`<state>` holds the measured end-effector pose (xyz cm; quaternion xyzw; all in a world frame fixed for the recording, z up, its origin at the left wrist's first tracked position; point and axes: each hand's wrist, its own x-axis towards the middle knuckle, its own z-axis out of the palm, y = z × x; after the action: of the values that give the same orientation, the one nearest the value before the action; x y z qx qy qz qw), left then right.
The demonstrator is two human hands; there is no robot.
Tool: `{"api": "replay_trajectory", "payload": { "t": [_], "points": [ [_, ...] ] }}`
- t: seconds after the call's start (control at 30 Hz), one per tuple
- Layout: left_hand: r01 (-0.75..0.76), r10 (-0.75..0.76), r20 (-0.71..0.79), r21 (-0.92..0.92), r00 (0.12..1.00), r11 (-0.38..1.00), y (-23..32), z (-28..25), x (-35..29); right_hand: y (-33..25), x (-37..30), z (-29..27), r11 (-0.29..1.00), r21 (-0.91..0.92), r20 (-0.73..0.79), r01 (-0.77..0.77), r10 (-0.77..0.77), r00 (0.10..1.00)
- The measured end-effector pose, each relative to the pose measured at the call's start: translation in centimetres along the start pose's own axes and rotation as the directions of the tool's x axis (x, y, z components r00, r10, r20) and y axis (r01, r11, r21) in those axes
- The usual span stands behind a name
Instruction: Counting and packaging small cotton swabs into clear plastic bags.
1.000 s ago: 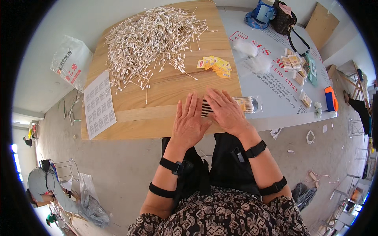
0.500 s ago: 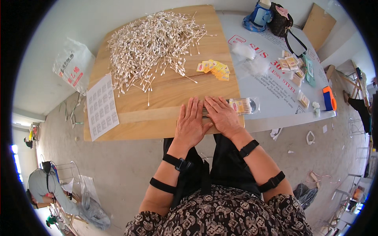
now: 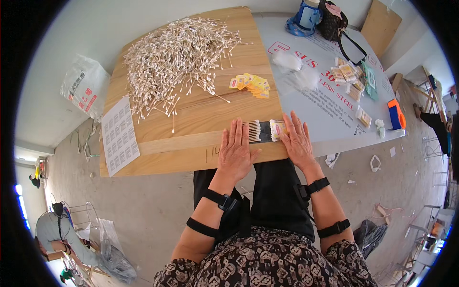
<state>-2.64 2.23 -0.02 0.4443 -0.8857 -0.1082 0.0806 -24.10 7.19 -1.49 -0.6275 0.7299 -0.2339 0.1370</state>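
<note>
My left hand lies flat near the front edge of the wooden board, fingers straight, over a row of cotton swabs whose white tips stick out on its right side. To the right, my right hand rests with its fingers stretched out, touching a packet of swabs with a yellow and red card; its palm hides most of that packet. A dark strip shows between the swab row and the packet. Beyond the hands is a spread of small yellow cards, and a large heap of loose cotton swabs.
The wooden board carries a printed sheet at left. On the grey sheeted table lie filled packets, clear bags, an orange and blue tape dispenser and a handbag. Another person sits at lower left.
My right hand has moved right, away from my left hand, and a packet end and dark strip now show between them. My left hand stays flat over the swabs.
</note>
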Motion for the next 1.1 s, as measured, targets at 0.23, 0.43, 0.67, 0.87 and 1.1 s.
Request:
{"api": "replay_trajectory", "payload": {
  "t": [0.23, 0.43, 0.67, 0.87, 1.1],
  "points": [
    [-0.02, 0.02, 0.019, -0.023, 1.0, 1.0, 2.4, 0.5, 0.9, 0.2, 0.1, 0.2, 0.999, 0.036, 0.004, -0.011, 0.011, 1.0],
    [-0.056, 0.057, 0.016, -0.032, 0.998, 0.998, 3.2, 0.8, 1.4, 0.4, 0.2, 0.5, 0.999, 0.047, -0.008, -0.012, 0.012, 1.0],
    [-0.094, 0.094, -0.013, -0.006, 0.995, 0.996, 4.2, 1.4, 2.0, 0.0, 0.1, 0.2, 0.998, 0.057, 0.001, 0.0, 0.0, 1.0],
    [-0.077, 0.037, -0.153, -0.263, 0.987, 0.962, 3.3, 2.1, 2.4, 1.2, -0.1, 0.0, 1.0, -0.008, -0.165, -0.001, 0.0, 0.986],
    [0.053, -0.44, -0.196, -0.869, 0.876, 0.492, 2.5, 1.1, 5.0, 2.4, 2.4, 1.3, -0.338, 0.919, 0.37, -0.205, 0.553, 0.747]
  ]
}}
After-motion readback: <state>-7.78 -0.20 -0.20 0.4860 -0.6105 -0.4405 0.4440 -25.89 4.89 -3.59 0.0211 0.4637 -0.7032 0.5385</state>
